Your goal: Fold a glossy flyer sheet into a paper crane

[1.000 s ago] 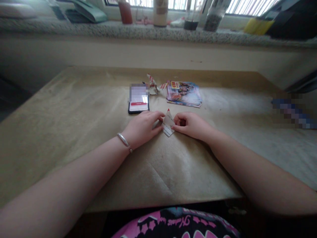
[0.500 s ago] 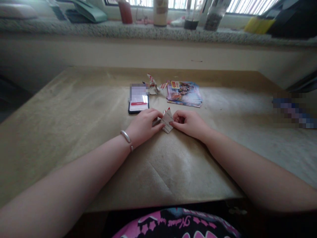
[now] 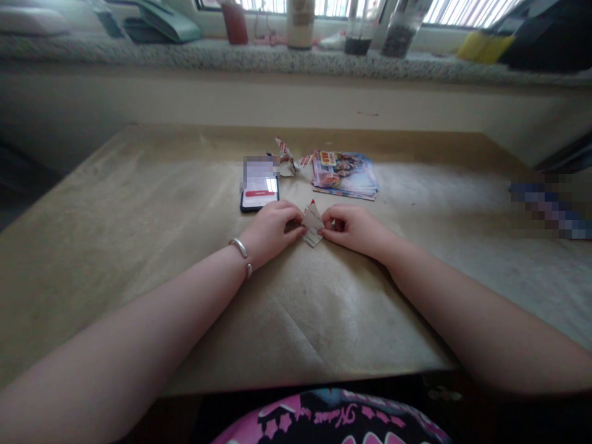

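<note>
A small folded piece of printed paper [image 3: 313, 223], white with a red tip, rests on the brown paper table cover [image 3: 139, 234]. My left hand [image 3: 271, 233], with a silver bangle at the wrist, pinches its left side with closed fingers. My right hand [image 3: 354, 229] is curled and pinches its right edge. Both hands rest on the table, knuckles up.
A phone [image 3: 259, 188] with a lit screen lies just beyond my left hand. Behind it lie a folded paper figure [image 3: 289, 158] and a stack of colourful leaflets [image 3: 343, 174]. Jars and bottles stand on the stone sill [image 3: 185, 55] at the back.
Both hands and the folded paper have slid slightly away from me on the table. The paper now looks a little more closed between the fingers.
</note>
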### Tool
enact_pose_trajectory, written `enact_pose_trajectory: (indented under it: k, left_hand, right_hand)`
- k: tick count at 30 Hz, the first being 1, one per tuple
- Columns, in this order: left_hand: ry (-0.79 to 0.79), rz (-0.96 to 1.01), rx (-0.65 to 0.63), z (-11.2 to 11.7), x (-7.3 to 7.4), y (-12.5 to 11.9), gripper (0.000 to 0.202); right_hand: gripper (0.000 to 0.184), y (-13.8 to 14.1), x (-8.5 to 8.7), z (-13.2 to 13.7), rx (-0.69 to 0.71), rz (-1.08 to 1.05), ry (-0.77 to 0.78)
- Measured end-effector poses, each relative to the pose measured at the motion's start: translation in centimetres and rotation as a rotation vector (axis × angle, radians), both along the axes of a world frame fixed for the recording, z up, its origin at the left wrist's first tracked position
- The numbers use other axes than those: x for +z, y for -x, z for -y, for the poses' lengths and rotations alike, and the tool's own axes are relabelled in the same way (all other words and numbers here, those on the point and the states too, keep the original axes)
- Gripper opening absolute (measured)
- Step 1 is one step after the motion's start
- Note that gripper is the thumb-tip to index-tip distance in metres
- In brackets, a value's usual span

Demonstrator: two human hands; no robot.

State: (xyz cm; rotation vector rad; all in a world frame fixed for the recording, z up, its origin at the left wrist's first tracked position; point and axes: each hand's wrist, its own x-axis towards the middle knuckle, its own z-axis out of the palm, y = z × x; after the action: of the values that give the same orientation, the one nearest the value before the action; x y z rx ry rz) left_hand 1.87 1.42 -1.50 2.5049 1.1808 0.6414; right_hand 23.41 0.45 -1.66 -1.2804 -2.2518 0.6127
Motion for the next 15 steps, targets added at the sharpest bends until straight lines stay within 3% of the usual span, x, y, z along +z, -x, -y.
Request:
enact_pose_trajectory:
  k: [8,15]
  left_hand:
    - [-0.144,-0.048,-0.1,0.28,-0.18,0.4,0.01]
    - [-0.158,-0.048,-0.08,-0.03,-0.37,0.29,0.008]
  right_hand:
    - [0.009,-0.23,-0.11,0.01,-0.002,-0.019,-0.067]
    - [0.005,-0.03,-0.22,0.16,-0.027,0.026,-0.146]
